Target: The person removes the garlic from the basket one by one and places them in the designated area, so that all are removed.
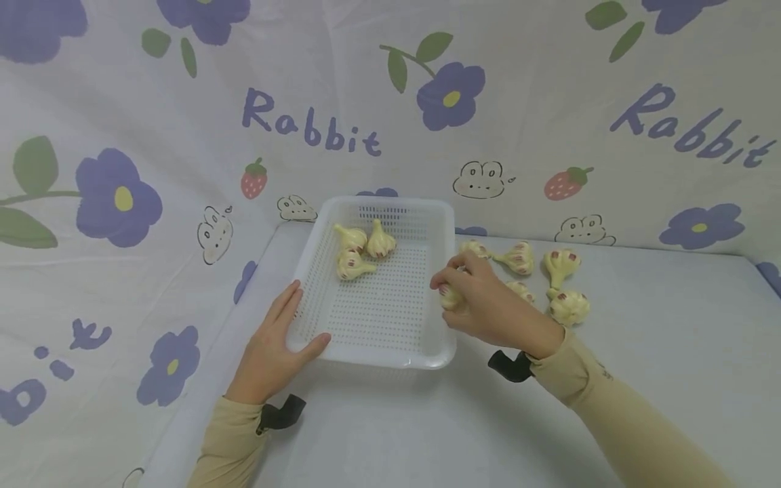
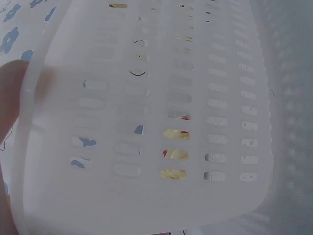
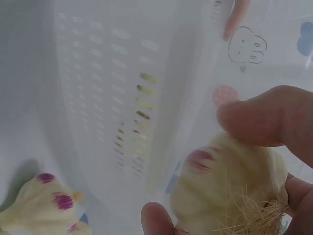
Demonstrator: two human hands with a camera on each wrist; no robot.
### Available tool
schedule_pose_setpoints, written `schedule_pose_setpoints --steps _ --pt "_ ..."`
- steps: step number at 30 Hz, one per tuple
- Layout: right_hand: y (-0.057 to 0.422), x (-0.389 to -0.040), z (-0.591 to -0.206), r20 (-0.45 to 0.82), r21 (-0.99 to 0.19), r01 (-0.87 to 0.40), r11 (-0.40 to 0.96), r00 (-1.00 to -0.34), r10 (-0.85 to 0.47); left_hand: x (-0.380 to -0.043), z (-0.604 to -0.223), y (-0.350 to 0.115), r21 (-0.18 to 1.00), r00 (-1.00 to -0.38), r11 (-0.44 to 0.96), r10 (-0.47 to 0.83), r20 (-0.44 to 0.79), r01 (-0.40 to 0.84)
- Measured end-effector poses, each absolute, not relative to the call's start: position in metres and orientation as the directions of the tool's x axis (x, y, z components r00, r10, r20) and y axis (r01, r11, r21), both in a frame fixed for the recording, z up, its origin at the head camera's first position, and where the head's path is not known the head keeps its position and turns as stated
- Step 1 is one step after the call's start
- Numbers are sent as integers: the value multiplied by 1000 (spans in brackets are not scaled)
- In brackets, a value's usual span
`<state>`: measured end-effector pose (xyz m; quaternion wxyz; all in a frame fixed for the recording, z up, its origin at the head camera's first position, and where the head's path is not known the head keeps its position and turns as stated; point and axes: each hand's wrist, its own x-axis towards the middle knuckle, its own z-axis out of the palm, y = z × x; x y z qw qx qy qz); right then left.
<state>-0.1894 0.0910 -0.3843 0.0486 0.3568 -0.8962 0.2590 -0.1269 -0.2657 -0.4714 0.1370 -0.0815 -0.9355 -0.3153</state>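
Note:
A white perforated plastic basket (image 1: 390,339) stands on the table, with three garlic bulbs (image 1: 381,242) grouped toward its back left. My left hand (image 1: 274,349) rests at the basket's left front corner, thumb over the front rim and fingers along the left side. Beside the right rim, my right hand (image 1: 478,298) pinches another garlic bulb (image 3: 225,181) between thumb and fingers. Purple patches and dry roots show on this bulb in the right wrist view. In the left wrist view the basket wall (image 2: 146,205) fills most of the frame, with yellowish bulbs glimpsed through its slots.
Several more garlic bulbs (image 1: 569,307) lie on the white table (image 1: 659,339) right of the basket, partly behind my right hand. A patterned cloth (image 1: 518,122) with flowers, rabbits and strawberries hangs behind the table and down its left side.

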Motion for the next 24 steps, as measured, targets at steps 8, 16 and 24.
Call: schedule_pose_setpoints --steps 8,16,24 --pt "107 -184 -393 318 -406 -697 590 -714 -624 -126 -471 -264 561 -946 791 71 315 246" --pt "122 -180 -400 333 -405 -695 594 -717 -612 -127 -472 -263 559 -946 792 69 318 245" --pt "133 -178 -414 303 -418 -669 615 -741 -599 -127 -472 -263 556 -944 793 72 323 250"
